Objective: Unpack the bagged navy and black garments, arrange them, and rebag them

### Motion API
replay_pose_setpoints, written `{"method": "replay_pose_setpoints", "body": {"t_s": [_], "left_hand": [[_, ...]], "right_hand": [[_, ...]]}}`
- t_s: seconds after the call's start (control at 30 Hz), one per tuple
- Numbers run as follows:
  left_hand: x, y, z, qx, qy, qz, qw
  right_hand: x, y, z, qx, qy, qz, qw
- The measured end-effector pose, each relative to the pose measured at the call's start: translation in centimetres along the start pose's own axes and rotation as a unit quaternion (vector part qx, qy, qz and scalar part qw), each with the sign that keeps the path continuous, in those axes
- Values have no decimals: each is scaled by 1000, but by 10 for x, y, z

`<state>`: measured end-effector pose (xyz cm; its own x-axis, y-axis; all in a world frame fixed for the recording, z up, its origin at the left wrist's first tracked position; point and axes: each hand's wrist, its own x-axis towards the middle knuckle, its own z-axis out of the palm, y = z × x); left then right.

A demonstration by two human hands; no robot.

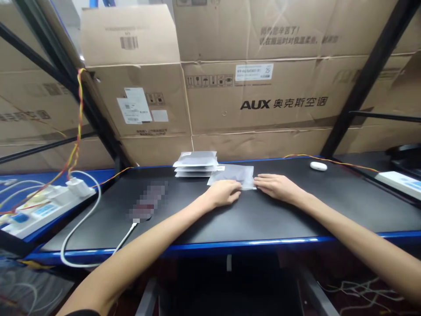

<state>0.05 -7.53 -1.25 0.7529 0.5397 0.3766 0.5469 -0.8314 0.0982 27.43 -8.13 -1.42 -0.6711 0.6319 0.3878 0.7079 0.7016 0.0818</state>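
Note:
A translucent, greyish flat packet [235, 173] lies on the black tabletop in front of me. My left hand [225, 193] rests on its near left edge, fingers curled over it; whether they grip the packet cannot be made out. On the other side, my right hand [276, 186] lies with its fingers stretched out flat, the tips at the packet's right edge. A small stack of similar packets [196, 163] stands just behind and to the left, close to the single packet.
A phone-like blurred object [149, 202] with a white cable lies at left. Power strips [49, 206] stand at the far left and right [401, 184]. A small white case [318, 166] sits at the back right. Large cardboard boxes [263, 96] form the back wall between black posts.

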Motion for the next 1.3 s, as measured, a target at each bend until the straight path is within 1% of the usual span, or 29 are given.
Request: {"method": "replay_pose_setpoints", "body": {"t_s": [0.07,0.2,0.33,0.43,0.53,0.63,0.77,0.87,0.93,1.07,1.23,1.3], "left_hand": [[5,-3,1,16,17,-5,1000],[17,-5,6,75,27,40,996],[19,-4,8,87,27,62,994],[16,-3,8,66,41,44,996],[14,-2,7,27,64,3,998],[13,0,6,6,73,-27,997],[12,5,6,4,72,-21,997],[11,10,9,22,81,-13,996],[11,12,12,38,93,-18,995],[11,14,15,51,112,-13,992],[10,11,13,81,105,28,991],[9,7,10,104,97,48,989]], "right_hand": [[2,2,1,-1,6,-8,1000],[4,0,3,16,16,-4,1000],[3,-4,3,19,17,8,1000],[4,-6,4,15,16,9,1000],[7,-8,7,0,15,9,1000],[11,-13,7,-1,8,7,1000],[13,-23,6,10,3,36,999],[12,-28,5,7,6,72,997],[11,-31,6,8,5,82,997],[9,-32,9,19,19,52,998],[5,-27,11,12,64,-11,998],[1,-22,10,-1,73,-13,997]]}}
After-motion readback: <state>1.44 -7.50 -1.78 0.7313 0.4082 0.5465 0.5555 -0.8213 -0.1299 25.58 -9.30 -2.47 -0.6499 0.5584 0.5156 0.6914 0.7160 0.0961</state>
